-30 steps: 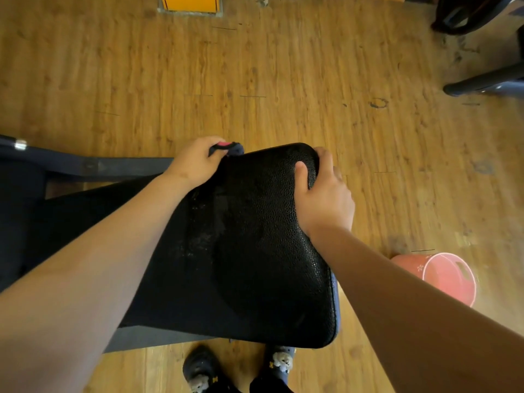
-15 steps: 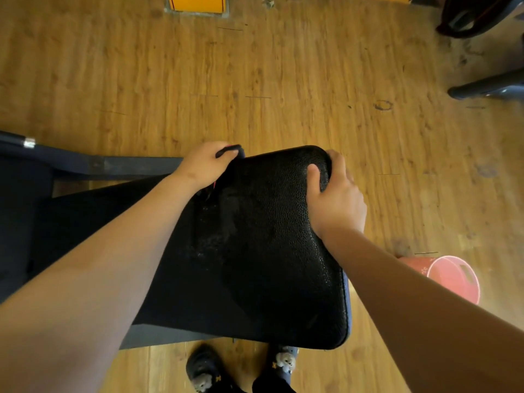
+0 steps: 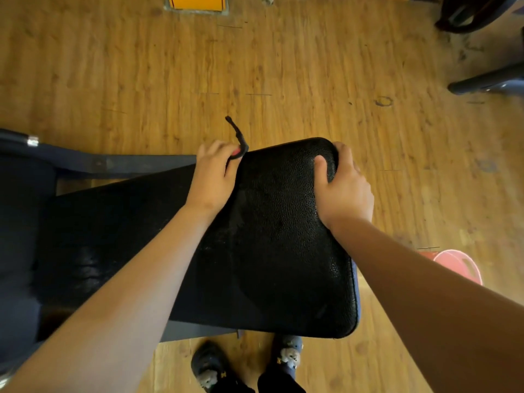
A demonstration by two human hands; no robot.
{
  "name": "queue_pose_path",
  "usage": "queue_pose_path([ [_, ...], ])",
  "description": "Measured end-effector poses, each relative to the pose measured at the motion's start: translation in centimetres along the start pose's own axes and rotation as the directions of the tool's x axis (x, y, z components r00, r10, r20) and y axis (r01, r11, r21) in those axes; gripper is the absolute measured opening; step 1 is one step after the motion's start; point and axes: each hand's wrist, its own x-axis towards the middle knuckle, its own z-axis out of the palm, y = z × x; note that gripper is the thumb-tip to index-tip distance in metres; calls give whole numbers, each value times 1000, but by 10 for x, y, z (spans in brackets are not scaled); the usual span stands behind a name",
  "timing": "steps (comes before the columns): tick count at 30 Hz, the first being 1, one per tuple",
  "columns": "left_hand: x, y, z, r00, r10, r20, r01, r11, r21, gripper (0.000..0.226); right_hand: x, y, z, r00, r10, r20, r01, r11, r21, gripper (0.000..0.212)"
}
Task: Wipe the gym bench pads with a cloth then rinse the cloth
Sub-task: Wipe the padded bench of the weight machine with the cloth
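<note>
Fingers of the left hand (image 3: pixel 212 177) are curled tight over a dark cloth (image 3: pixel 239 143), pinning it against the far left edge of the black bench pad (image 3: pixel 272 236) near the centre of the frame; a thin strip of the cloth sticks up past the knuckles toward the upper middle. Most of the cloth is hidden under the hand, with a small pink patch showing beside the fingertips. The right hand (image 3: pixel 344 188) grips the pad's far right corner, thumb on top and fingers wrapped over the edge, bracing it.

Judging by this, the wiping step is in hand, at the rim of the pad, and rinsing is not yet begun. A pink bucket (image 3: pixel 459 265) stands on the wooden floor (image 3: pixel 283 66) at the lower right of the frame, partly behind the right forearm; whether it holds water cannot be told. The next move probably calls for dragging the cloth along the edge or back across the top while the right hand steadies the pad.
</note>
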Motion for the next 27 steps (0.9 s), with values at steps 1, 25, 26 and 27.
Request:
queue_pose_path([
  [1, -5, 3, 1, 999, 2, -55, -1, 1000, 15, 23, 0, 1, 0, 1000, -1, 1, 1, 1000, -1, 48],
  [25, -70, -5, -1, 997, 71, -19, -66, 983, 169, 9, 2, 2, 3, 1000, -13, -6, 13, 1000, 9, 48],
  [26, -72, -2, 1, 998, 61, -35, -55, 985, 161, 9, 2, 2, 3, 1000, -10, -7, 11, 1000, 11, 48],
  [27, -80, 2, 3, 997, 69, -33, -63, 985, 162, 9, 2, 2, 3, 1000, -9, -8, 9, 1000, 14, 48],
])
